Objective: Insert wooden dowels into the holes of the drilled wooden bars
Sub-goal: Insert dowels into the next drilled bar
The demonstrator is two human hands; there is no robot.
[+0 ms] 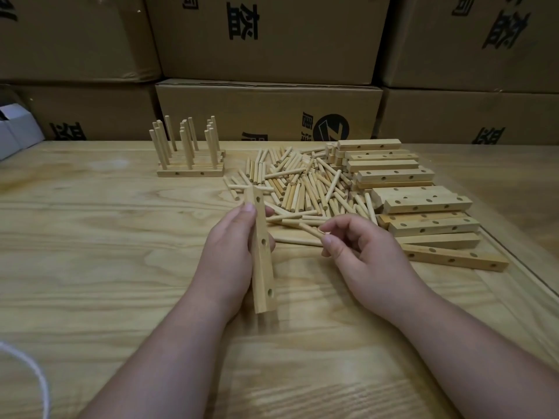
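Head view: my left hand [233,252] grips a drilled bar [262,261] approx upright w/ its long side running near-to-far, fingers curled round it, thumb tip up near the far hole. Three holes show along the bar's right face. My right hand [360,252] sits just right of it, fingers [331,244] pinching the near end of one dowel [311,230] that slants off to the far left, towards the pile. Dowel tip and bar are apart, nothing in a hole of this bar yet.

Loose dowels [302,182] lie in a heap on the counter [106,243], mid-scene, just far of both hands. Right of the heap is a stack of drilled bars [423,201], laid crosswise, holes facing up & to the near side; nearest one angles off to the right edge. Far left of the heap stand finished bars [190,169], side by side, w/ dowels sticking straight up out of them.

Cardboard boxes [266,40] w/ black print are stacked behind the counter. White box [15,128] at far left edge. White cord [33,376] loops in at the near left corner.
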